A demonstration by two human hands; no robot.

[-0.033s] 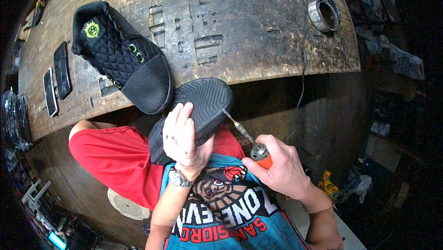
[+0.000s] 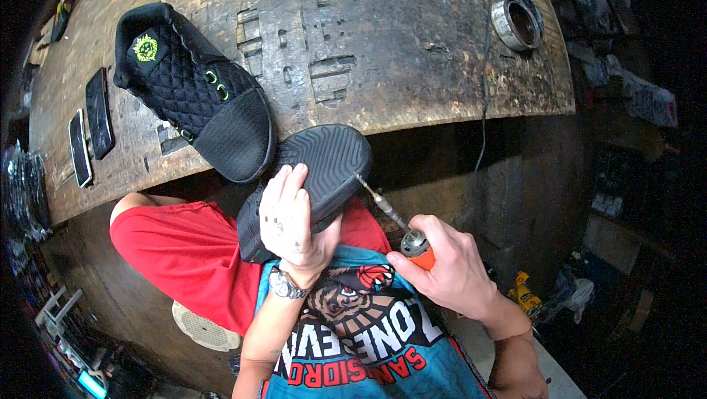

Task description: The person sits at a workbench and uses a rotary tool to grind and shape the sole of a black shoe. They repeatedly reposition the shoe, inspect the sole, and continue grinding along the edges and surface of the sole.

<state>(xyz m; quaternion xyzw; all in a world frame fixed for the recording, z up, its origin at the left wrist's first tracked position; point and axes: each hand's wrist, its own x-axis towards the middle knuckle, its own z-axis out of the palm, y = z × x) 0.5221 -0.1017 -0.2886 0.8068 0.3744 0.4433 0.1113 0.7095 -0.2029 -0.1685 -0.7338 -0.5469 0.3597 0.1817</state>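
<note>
From where I stand, the left hand clasps a black shoe, tipped sole-up over the person's lap by the front edge of the surface. The right hand is wrapped around an orange-handled tool, its thin metal tip at the sole's rim; whether it digs in, I can't quite tell. A matching shoe lies on the surface, near a dark phone.
</note>
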